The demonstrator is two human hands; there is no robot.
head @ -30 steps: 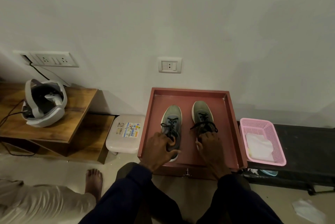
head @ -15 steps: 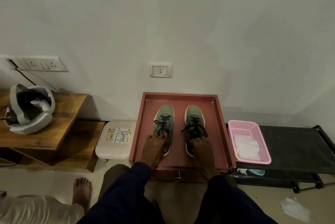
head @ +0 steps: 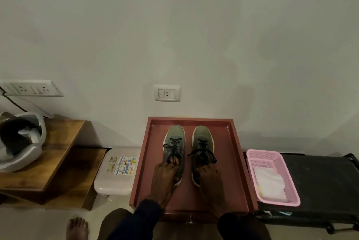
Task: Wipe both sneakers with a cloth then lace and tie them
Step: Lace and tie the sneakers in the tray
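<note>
Gripping left sneaker with left hand, right sneaker with right hand, fingers curled into collars; seemingly tied just beyond, so releasing next

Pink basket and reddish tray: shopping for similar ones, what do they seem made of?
The pink mesh basket looks like moulded plastic: fine regular perforations, uniform colour. The reddish-brown rimmed tray looks like painted wood or board, matte, though metal can't be excluded.

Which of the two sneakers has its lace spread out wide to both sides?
The right sneaker, at the right hand: its black lace sticks out past both edges. On the left sneaker the lace lies over the shoe, except one small loop.
</note>
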